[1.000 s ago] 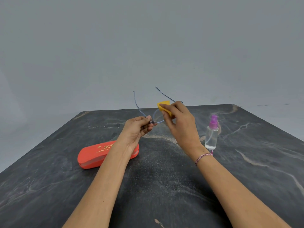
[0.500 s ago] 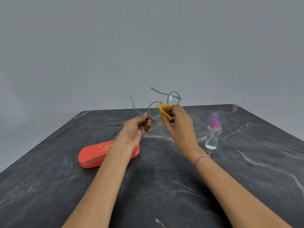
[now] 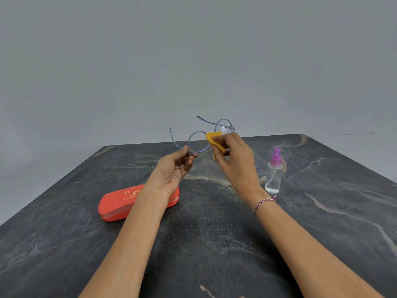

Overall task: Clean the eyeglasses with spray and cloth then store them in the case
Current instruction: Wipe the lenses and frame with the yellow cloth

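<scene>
Pinching glasses [image 3: 198,141] at hinge w/ left hand [image 3: 174,168]; right hand [image 3: 234,162] grips cloth [image 3: 214,140] by bridge.

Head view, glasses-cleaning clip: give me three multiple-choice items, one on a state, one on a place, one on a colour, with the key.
1. The eyeglass case is: A) closed B) open and empty C) standing on end.
2. The spray bottle stands: A) on the eyeglass case B) on the table, right of the right hand C) tipped over at the near edge.
3. The cloth in the right hand's fingers is: A) white B) blue C) yellow.
Key: 1 A, its lid lies shut; 2 B, it stands upright beside the right wrist; 3 C, a yellow fold shows beside the eyeglasses.
</scene>
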Available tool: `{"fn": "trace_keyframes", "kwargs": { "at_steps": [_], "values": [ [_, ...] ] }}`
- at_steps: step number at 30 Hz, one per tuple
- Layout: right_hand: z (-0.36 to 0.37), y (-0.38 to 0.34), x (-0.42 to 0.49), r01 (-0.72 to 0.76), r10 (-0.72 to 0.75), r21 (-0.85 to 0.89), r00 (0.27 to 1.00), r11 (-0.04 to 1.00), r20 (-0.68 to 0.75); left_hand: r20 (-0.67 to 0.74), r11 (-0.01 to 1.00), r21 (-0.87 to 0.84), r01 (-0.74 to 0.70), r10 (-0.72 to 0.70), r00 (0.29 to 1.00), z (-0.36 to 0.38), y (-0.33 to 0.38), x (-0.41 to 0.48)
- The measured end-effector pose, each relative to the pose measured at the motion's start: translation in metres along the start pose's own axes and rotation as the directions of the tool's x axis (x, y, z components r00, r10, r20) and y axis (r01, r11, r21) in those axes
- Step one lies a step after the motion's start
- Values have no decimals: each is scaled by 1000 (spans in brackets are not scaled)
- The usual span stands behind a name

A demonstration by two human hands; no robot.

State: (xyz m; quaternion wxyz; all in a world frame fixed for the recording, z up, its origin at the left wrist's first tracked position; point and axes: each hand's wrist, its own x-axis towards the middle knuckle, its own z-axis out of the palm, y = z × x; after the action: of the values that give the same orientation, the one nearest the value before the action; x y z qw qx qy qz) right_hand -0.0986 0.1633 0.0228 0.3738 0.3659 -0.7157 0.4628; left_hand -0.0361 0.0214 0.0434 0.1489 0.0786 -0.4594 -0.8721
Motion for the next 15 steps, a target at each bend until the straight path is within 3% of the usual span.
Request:
{"fn": "trace_keyframes", "kwargs": {
  "at_steps": [3,8,11,15],
  "values": [
    [3,-3,-3,0,0,11,999,1000,36,1,1000,23,-2,2,1000,1,-1,0],
    [13,-13,-8,123,-117,-19,974,992,194,-15,994,103,-21,22,1000,-3,-1,2],
    [9,-10,-5,122,-114,-46,982,991,152,-19,989,141,-40,43,999,-2,-1,3],
    [0,-1,0,5,-4,-24,1000,1000,21,-21,985,166,-47,51,998,0,-3,2]
  ]
}}
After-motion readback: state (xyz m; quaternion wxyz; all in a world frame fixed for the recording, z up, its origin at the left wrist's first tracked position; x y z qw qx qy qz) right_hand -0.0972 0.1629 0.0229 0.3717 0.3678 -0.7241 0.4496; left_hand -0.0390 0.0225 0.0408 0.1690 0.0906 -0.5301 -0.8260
